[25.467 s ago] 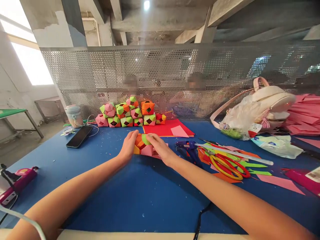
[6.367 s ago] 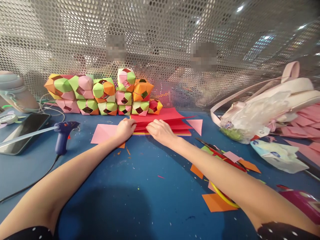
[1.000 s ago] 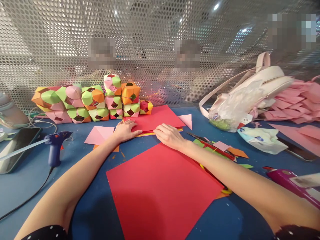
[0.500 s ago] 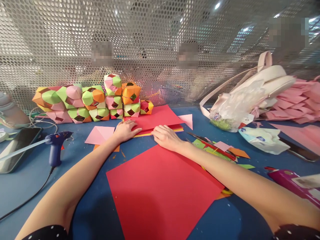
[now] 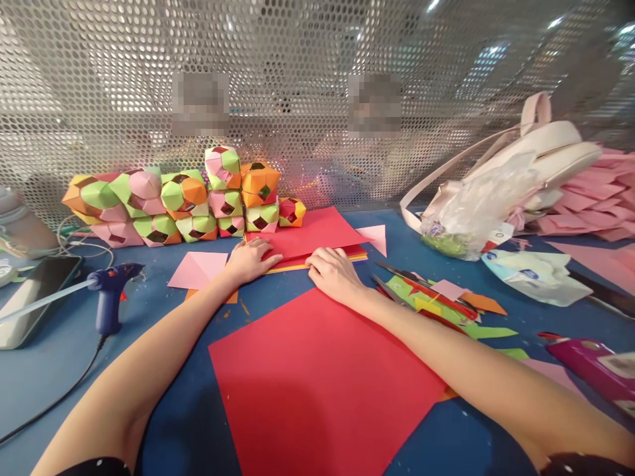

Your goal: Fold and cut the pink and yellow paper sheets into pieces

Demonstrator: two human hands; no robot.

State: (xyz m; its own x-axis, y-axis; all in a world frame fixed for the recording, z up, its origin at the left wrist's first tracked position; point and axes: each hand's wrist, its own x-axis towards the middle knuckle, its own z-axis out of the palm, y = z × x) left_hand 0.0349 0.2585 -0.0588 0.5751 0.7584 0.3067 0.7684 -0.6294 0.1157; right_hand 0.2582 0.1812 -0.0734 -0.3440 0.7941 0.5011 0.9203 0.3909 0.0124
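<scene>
A stack of coloured paper with a red sheet on top lies at the middle of the blue table. My left hand rests on the stack's left front edge, fingers apart and lying fairly flat. At the stack's front edge is my right hand, its fingers bent and close together; what they pinch, if anything, is hidden. Nearer to me lies a large red square sheet, turned at an angle, partly under my right forearm. Pink folded paper sits left of the stack.
Folded paper balls are piled along the perforated metal wall. A blue glue gun and a phone lie left. To the right are scissors among scraps, a pale bag, a plastic packet, a magenta object and pink papers.
My right hand has shifted slightly to the right along the stack's front edge. My left hand looks the same. More of the scissors and scraps shows beside my right forearm.
</scene>
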